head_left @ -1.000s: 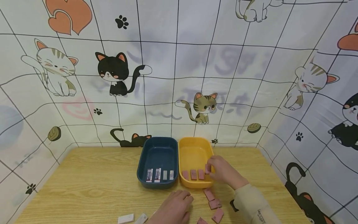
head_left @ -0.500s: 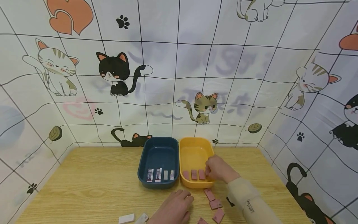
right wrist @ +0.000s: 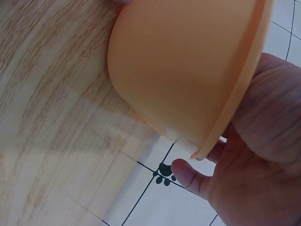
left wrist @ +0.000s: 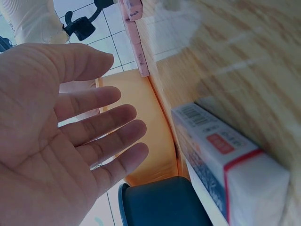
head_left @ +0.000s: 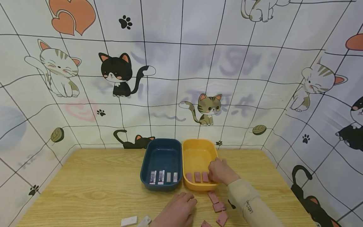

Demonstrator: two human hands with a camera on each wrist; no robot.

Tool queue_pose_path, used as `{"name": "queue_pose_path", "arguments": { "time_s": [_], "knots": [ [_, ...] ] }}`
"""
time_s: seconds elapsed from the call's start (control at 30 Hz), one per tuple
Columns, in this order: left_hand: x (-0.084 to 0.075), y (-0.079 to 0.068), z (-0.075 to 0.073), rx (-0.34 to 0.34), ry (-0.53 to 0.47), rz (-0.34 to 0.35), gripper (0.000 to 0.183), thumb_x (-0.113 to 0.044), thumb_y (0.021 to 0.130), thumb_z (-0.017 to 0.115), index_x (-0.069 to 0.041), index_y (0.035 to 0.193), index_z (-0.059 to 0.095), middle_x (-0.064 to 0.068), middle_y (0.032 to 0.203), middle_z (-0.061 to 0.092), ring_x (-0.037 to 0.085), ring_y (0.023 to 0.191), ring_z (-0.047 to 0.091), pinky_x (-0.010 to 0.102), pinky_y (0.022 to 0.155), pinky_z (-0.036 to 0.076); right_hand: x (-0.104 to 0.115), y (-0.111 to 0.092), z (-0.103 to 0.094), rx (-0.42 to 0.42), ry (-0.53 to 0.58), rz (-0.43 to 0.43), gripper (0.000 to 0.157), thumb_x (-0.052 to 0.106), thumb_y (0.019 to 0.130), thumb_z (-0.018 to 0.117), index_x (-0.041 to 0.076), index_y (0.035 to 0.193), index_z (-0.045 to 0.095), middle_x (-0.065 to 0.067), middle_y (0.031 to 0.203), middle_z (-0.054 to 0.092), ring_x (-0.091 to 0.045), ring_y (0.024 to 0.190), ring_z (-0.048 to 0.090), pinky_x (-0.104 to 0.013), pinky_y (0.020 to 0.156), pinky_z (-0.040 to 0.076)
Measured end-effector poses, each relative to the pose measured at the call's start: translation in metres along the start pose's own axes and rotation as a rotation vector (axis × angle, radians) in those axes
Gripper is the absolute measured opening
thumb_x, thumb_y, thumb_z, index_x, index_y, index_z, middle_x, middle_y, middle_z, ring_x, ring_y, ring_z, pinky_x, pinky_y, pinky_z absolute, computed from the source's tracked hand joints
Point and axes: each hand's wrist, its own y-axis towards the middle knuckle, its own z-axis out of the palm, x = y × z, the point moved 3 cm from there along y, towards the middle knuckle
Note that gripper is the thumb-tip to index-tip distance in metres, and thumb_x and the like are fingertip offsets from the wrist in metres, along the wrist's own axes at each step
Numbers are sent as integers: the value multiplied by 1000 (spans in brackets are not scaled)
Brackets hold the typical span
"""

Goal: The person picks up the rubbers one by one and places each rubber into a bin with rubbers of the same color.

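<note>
My right hand reaches over the right edge of the yellow bin, knuckles bent, at the end of a row of pink erasers. Its fingertips and the eraser they pinch are hidden in the head view. In the right wrist view the bin's outer wall covers most of the fingers, with one fingertip showing outside the rim. My left hand stays low near the table's front, empty, its fingers slightly spread in the left wrist view. Close to it is a white eraser in a printed sleeve.
A blue bin stands against the yellow one, holding a row of white erasers. Several loose pink erasers lie in front of the yellow bin. White erasers lie left of my left hand. A cat-print cloth hangs behind the table.
My right hand has lowered with the pink eraser it pinched, to the right end of the row, and that eraser has gone out of sight. My left hand has stayed in place.
</note>
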Motion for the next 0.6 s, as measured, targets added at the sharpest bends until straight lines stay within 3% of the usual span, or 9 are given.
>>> {"name": "queue_pose_path", "arguments": {
  "time_s": [0.33, 0.47, 0.6],
  "knots": [
    [0, -1, 0, 9, 11, -5, 22, -22, 92, 76, -18, 113, 71, -10, 111, 62, 5, 97, 57, 36, 95, 54, -2, 1, 6, 25, 12, 14, 35, 1, 84, 76, 15, 60, 55, 1, 70, 56, -26, 79, 52, -65, 87, 43],
    [1, -1, 0, 18, 10, -10, 22, -23, 92, 76, -18, 113, 72, -10, 113, 63, 6, 99, 57, 37, 96, 54, -3, 2, 8, 38, -3, 14, 33, -2, 83, 77, 15, 62, 57, 1, 68, 54, -25, 76, 49, -59, 81, 42],
    [2, -2, -2, -2, 27, 8, 22, -22, 91, 77, -18, 111, 72, -9, 113, 63, 7, 100, 58, 36, 95, 54, -4, 2, 7, 47, 22, 28, 32, -2, 82, 79, 16, 63, 60, 3, 70, 54, -22, 76, 48, -59, 83, 42]
  ]
}}
